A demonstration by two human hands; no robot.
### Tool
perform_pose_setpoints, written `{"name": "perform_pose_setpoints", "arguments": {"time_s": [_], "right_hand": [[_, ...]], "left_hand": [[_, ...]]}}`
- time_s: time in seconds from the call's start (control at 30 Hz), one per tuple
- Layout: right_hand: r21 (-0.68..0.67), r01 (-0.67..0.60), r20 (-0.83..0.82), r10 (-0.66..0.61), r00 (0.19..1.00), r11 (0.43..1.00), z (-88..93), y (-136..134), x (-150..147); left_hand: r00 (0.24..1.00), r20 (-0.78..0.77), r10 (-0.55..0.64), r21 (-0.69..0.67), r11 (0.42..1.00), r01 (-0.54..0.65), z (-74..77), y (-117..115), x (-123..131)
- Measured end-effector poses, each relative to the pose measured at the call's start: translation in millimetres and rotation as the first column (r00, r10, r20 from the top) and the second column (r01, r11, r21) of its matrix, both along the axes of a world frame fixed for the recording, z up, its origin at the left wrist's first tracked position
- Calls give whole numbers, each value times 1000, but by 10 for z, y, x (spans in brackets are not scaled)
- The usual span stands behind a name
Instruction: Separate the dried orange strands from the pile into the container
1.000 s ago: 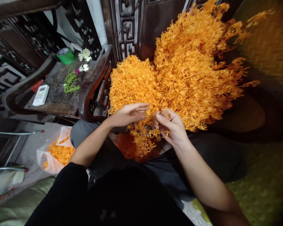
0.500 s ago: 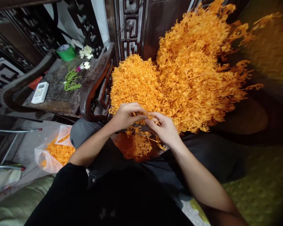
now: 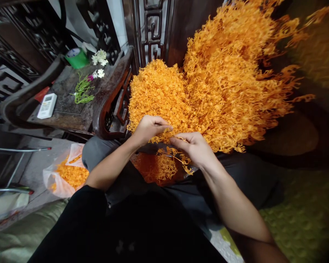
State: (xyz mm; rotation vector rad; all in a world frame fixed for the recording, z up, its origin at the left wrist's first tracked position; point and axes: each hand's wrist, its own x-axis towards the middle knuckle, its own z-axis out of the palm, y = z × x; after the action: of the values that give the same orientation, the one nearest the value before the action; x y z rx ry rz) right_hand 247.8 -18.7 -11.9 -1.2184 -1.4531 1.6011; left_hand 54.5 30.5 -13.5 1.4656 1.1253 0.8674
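A big heap of orange, thread-like flower sprigs (image 3: 224, 84) rises in front of me. A lower, denser orange bunch (image 3: 159, 95) lies to its left. My left hand (image 3: 150, 128) is closed in a pinch over the near edge of that bunch; anything between its fingertips is too small to make out. Close beside it on the right, my right hand (image 3: 193, 146) pinches an orange flower sprig (image 3: 185, 160), whose thin stems dangle below the fingers. The two sets of fingertips are slightly apart. Under the hands, between my knees, sits a reddish container (image 3: 146, 166) with orange strands over it.
A dark carved wooden chair (image 3: 68, 87) at the left holds green tape (image 3: 76, 57), a white remote control (image 3: 47, 106), green stems (image 3: 83, 89) and white blossoms (image 3: 99, 57). A plastic bag (image 3: 50, 179) of orange petals lies on the floor.
My hands have parted slightly at the fingertips, the left moving a little up and away. The view has shifted a little.
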Motion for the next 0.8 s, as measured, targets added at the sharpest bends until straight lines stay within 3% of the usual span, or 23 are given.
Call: {"name": "perform_pose_setpoints", "arguments": {"time_s": [0.07,0.13,0.2,0.27,0.4,0.47,0.6,0.67,0.8], "right_hand": [[-46,0,-25,-1,1000,999,18,-11,61],[-116,0,-46,-6,999,993,43,-39,140],[-161,0,-67,-11,998,987,69,-73,208],[-125,-16,-81,6,997,992,83,-94,237],[18,-14,-66,15,998,1000,55,-64,191],[68,38,-42,-35,998,997,20,-27,168],[191,84,53,-96,994,978,-46,28,173],[236,81,86,-104,991,968,-61,35,180],[301,74,123,-116,986,951,-63,24,174]], "left_hand": [[1000,-7,15,19,1000,-14,21,63,-72],[990,-12,143,83,986,-142,45,177,-227],[938,19,345,158,926,-344,53,310,-406],[912,75,402,182,894,-409,20,417,-524],[976,-17,217,89,973,-214,-164,512,-488],[976,-87,199,98,977,-191,-256,545,-429],[854,-350,385,420,880,-224,-349,652,-410],[790,-457,409,529,839,-128,-373,711,-429],[726,-581,368,580,813,52,-393,763,-426]]}}
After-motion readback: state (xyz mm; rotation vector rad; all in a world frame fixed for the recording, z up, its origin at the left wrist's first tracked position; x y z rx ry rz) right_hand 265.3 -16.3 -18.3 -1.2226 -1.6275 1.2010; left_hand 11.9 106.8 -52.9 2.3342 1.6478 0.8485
